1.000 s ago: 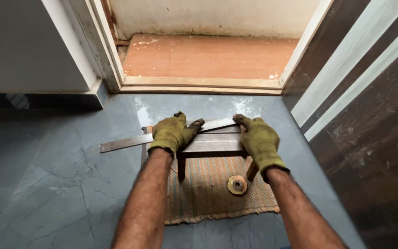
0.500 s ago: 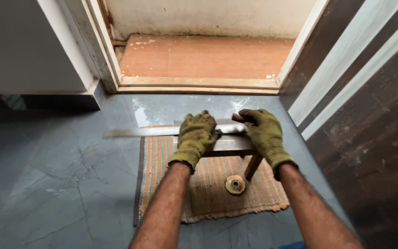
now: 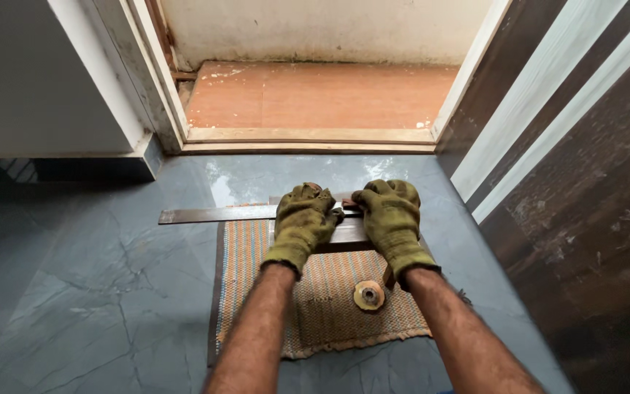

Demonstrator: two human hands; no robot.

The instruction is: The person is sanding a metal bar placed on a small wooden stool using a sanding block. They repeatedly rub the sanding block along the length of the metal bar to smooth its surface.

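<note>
Nearest: two bare forearms come in from 6 o'clock, both w/ olive work gloves. Under them a striped woven mat (image 3: 315, 306) lies flat on the grey tiled floor (image 3: 96, 292). On the mat, at abt 5 o'clock of the left hand (image 3: 302, 225), sits a small round brass-coloured disc (image 3: 368, 295), apart from both hands. Just beyond, a low dark wooden stool (image 3: 344, 237) stands on the mat; one leg shows near the disc. Left hand lies fingers down over the stool top and a long flat metal bar (image 3: 213, 214), pressing it, fingers curled over the far edge. Right hand (image 3: 390, 219) at 3 o'clock of the left, clenched on the same bar's right end. Bar runs across the stool, sticking out towards 9 o'clock past the mat. Farther, at 12 o'clock: wooden door threshold (image 3: 308, 136), reddish floor (image 3: 315, 95) behind. Dark door w/ pale strips (image 3: 548, 80) at 2 o'clock.
</note>
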